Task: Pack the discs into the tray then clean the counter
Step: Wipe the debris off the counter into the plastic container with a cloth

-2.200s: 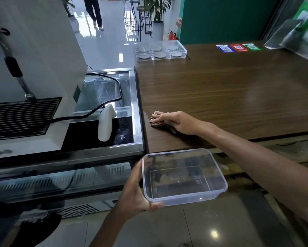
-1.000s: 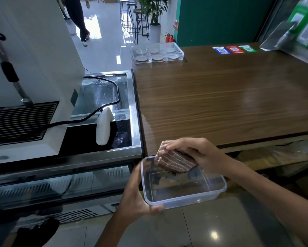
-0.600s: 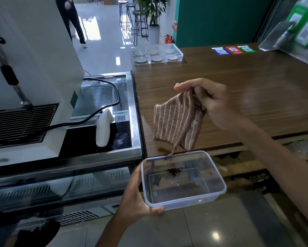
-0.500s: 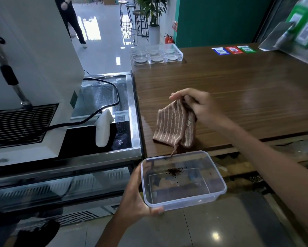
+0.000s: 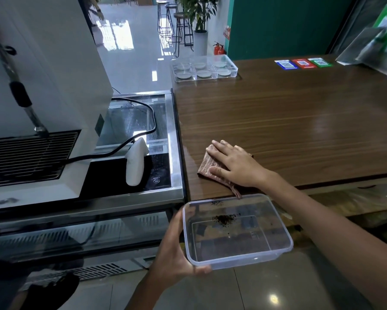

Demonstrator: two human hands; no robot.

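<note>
The right hand (image 5: pixel 235 165) lies flat on a brown striped cloth (image 5: pixel 207 167) near the front edge of the worktop (image 5: pixel 300 121). Its fingers are straight and spread, and they press the cloth down. The cloth looks soft, thin and floppy, so it should fold and bunch up easily. It is best pushed with a flat palm, or pinched at a corner to lift it. A little loop (image 5: pixel 237 193) hangs off the edge. The left hand (image 5: pixel 177 256) holds a clear box (image 5: pixel 237 231) just under that edge, with its fingers curled under the box and the thumb on the side. The box looks light and a bit bendy and smooth, so a grip on its rim seems safest. Dark crumbs (image 5: pixel 222 218) lie inside it. The discs (image 5: pixel 203 74) sit in a clear tray (image 5: pixel 203 68) at the far corner of the worktop, one in each space. Blue, red and green stickers (image 5: pixel 303 63) lie far back, but their writing is too small to read.
</note>
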